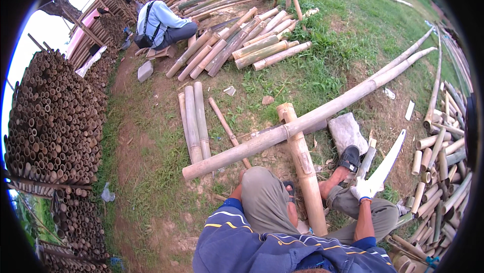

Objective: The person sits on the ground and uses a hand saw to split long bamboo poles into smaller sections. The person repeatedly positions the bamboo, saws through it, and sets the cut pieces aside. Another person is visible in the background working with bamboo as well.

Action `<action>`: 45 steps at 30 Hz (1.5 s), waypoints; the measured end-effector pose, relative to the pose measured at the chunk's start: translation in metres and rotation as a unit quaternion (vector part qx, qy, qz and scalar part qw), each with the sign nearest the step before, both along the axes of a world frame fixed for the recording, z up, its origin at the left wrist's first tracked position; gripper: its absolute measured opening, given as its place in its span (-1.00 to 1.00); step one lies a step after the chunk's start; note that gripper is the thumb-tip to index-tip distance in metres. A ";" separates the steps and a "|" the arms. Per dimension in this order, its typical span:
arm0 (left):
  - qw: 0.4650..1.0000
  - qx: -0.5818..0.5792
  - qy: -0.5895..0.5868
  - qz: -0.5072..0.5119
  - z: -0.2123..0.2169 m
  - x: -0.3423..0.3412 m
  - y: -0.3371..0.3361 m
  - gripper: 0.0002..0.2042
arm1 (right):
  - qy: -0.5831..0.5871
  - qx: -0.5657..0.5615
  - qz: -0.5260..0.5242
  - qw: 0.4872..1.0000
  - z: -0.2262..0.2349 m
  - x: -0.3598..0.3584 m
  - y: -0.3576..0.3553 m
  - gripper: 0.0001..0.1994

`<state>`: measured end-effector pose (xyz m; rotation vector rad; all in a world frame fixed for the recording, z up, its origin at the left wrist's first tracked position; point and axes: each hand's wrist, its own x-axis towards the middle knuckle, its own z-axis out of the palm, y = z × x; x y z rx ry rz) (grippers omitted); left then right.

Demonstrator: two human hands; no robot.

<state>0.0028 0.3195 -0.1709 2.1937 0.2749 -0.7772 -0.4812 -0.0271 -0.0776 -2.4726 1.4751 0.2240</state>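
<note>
My right hand [362, 190], in a white glove, is closed round the handle of a hand saw [387, 163] beside my right knee. The saw's long pale blade points up and away. My left hand [242, 174] is mostly hidden beside my left knee, close to the near end of a thin bamboo stick [223, 121]; whether it grips the stick does not show. Before me a long bamboo pole [262, 143] lies slantwise across a thick bamboo post [301, 164], which runs between my legs. The pole's cut end faces left.
Several cut bamboo lengths [196, 117] lie ahead on the left, with a larger pile [242, 46] beyond. A grey stone block [348, 131] sits near my right foot. Stacked bamboo [50, 122] stands at left; loose pieces [438, 172] heap at right. A co-worker [160, 23] squats far left.
</note>
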 end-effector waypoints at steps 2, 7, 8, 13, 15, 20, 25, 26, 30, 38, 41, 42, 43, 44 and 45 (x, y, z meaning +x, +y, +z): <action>1.000 0.000 0.004 0.004 0.000 0.002 -0.002 -0.60 | -0.003 -0.012 0.007 1.000 -0.002 0.001 0.002 -0.61; 1.000 -0.001 0.008 0.016 0.004 0.009 -0.006 -0.64 | -0.044 -0.012 0.008 0.999 -0.002 0.003 0.006 -0.63; 1.000 -0.003 0.012 0.018 0.004 0.010 -0.008 -0.65 | -0.036 -0.015 0.007 0.999 -0.002 0.003 0.005 -0.63; 0.999 -0.014 0.021 0.021 0.005 0.014 -0.019 -0.68 | -0.031 -0.009 -0.005 0.999 -0.001 0.003 0.006 -0.62; 0.999 -0.017 0.024 0.026 0.005 0.019 -0.020 -0.69 | -0.032 -0.005 -0.009 0.999 0.001 0.006 0.006 -0.62; 0.998 -0.038 0.021 0.043 0.016 0.023 -0.012 -0.72 | -0.025 -0.015 -0.004 1.000 -0.003 0.006 0.004 -0.63; 0.992 -0.091 -0.002 0.085 0.041 0.009 0.028 -0.75 | -0.034 -0.034 -0.001 0.999 -0.012 0.005 0.006 -0.69; 0.990 -0.106 -0.008 0.097 0.044 0.001 0.042 -0.75 | -0.021 -0.029 -0.001 0.999 -0.014 0.004 0.004 -0.68; 0.962 -0.219 -0.035 0.163 0.047 -0.044 0.127 -0.77 | -0.015 -0.015 0.003 1.000 -0.018 0.006 0.005 -0.63; 0.907 -0.195 -0.197 0.317 0.043 -0.105 0.230 -0.63 | -0.007 0.010 -0.001 1.000 -0.022 0.004 0.000 -0.60; 0.876 -0.058 -0.247 0.409 0.052 -0.085 0.251 -0.51 | -0.019 0.028 -0.005 0.999 -0.013 0.013 0.006 -0.61; 0.876 -0.053 -0.214 0.428 0.061 -0.081 0.249 -0.38 | -0.023 0.030 -0.011 0.999 -0.011 0.013 0.007 -0.60; 0.868 -0.070 -0.223 0.438 0.085 -0.078 0.230 -0.38 | -0.051 0.009 -0.021 0.998 -0.010 0.006 0.006 -0.60; 0.856 -0.084 -0.237 0.451 0.118 -0.077 0.213 -0.37 | -0.084 -0.009 -0.025 0.996 -0.013 0.008 0.007 -0.60; 0.844 -0.099 -0.249 0.465 0.134 -0.073 0.205 -0.36 | -0.116 -0.028 -0.029 0.992 -0.016 0.008 0.008 -0.60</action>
